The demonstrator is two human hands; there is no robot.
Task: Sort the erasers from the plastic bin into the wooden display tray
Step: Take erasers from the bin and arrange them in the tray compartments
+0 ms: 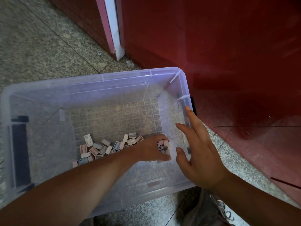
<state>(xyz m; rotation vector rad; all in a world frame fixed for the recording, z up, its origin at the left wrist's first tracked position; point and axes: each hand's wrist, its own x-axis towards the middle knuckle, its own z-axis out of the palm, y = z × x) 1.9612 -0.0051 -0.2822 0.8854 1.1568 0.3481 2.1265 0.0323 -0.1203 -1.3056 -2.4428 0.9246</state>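
Erasers [104, 148], plastic bin [97, 79]: pick-up step. L hand [151, 149] fingers grip a handful; R hand [198, 154] fingers spread, empty. Next: lift out w/o spilling.

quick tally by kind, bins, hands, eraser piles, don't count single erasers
plastic bin: 1
hands: 2 (left hand gripping erasers, right hand open)
loose eraser pile: 1
total: 4
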